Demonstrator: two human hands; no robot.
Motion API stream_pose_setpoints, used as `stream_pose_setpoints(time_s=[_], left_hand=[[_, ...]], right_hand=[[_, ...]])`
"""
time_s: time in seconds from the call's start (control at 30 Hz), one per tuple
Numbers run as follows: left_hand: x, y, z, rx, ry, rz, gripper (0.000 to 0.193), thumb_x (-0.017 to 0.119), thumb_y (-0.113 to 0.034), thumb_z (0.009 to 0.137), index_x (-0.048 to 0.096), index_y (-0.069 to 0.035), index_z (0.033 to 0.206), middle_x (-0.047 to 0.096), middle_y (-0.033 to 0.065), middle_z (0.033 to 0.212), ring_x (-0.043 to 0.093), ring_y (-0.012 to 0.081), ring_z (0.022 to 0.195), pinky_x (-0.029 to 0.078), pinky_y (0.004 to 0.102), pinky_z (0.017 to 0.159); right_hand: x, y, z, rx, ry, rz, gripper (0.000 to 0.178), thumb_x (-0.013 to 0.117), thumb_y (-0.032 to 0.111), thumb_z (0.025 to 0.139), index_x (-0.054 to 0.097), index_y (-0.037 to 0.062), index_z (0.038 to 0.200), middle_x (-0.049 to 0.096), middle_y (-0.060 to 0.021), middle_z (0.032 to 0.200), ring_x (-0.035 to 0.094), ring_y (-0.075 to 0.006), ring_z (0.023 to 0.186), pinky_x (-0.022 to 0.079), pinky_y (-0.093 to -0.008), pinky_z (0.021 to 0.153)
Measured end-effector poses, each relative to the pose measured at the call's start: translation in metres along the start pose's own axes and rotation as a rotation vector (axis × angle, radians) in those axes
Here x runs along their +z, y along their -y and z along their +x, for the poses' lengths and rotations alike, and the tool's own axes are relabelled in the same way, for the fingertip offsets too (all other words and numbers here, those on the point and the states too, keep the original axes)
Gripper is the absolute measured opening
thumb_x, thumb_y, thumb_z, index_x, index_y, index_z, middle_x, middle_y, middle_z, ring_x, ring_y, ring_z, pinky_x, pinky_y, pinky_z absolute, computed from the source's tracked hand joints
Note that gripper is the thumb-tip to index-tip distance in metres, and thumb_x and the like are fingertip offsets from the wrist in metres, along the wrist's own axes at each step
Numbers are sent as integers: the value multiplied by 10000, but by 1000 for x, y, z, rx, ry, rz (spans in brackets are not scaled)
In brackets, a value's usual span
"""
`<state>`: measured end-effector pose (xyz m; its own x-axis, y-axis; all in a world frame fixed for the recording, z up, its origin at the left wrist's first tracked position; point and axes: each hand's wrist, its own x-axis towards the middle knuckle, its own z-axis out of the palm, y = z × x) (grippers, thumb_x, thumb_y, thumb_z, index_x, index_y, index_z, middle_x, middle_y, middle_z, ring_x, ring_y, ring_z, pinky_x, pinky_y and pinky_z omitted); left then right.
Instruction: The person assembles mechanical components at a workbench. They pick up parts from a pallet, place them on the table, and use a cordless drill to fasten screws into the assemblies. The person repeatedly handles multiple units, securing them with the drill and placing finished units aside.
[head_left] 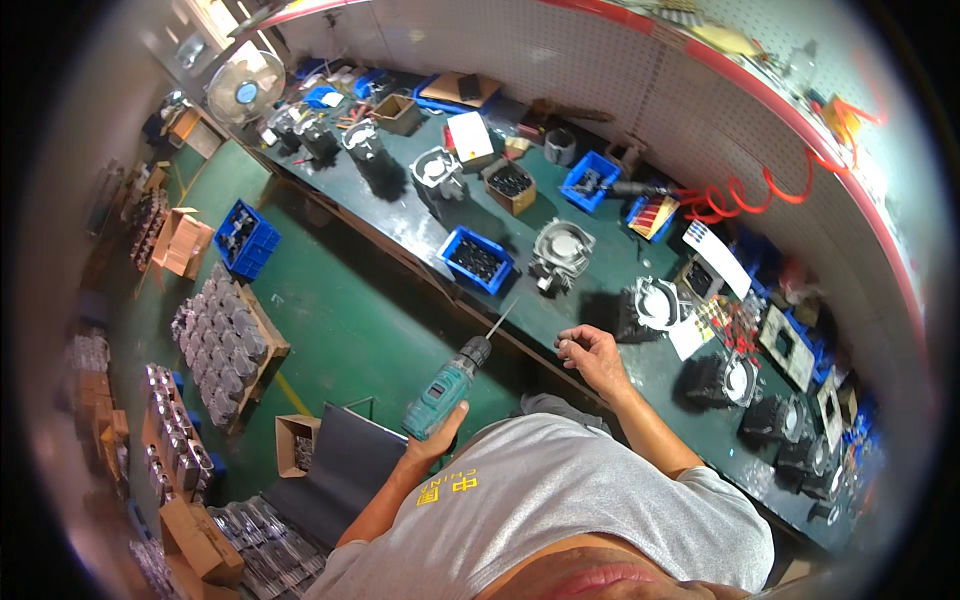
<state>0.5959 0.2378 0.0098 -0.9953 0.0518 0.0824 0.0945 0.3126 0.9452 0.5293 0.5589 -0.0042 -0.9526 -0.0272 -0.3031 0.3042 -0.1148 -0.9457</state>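
Observation:
My left hand is wrapped round the handle of a teal cordless drill, its long thin bit pointing up toward the bench edge. Over the bench's front edge, my right hand has its fingers curled together; whatever they hold, if anything, is too small to make out. Beyond them on the dark green bench sits a silver-grey cast metal housing with a round centre. A blue bin of small black parts stands to its left. Right of my right hand is a dark housing with a white round part.
More housings line the bench, such as one at the far left and one at the right. A red coiled air hose hangs at the back. On the green floor are a pallet of grey castings and a blue crate.

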Motion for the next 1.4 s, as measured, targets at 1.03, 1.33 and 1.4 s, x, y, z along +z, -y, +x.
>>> stream_pose_setpoints(time_s=[1.03,1.33,1.4], left_hand=[[-279,129,300,-201,27,22,186,764,-215,936,664,-59,944,615,10,824,559,142,744,485,340,688],[-266,151,390,4,103,16,174,763,-189,939,677,-48,994,634,15,876,582,159,788,500,342,726],[-249,143,397,-1,111,18,180,763,-187,940,675,-43,1003,635,18,886,586,162,800,499,342,736]], right_hand=[[279,93,298,-74,75,-191,245,682,141,935,704,-36,1103,715,-54,873,648,-102,779,539,-285,707],[249,76,292,21,-241,-126,247,701,132,924,715,-49,1091,729,-63,905,654,-102,801,537,-277,728],[239,75,304,-20,-249,-99,241,700,123,927,713,-54,1091,719,-51,888,641,-92,784,532,-278,706]])
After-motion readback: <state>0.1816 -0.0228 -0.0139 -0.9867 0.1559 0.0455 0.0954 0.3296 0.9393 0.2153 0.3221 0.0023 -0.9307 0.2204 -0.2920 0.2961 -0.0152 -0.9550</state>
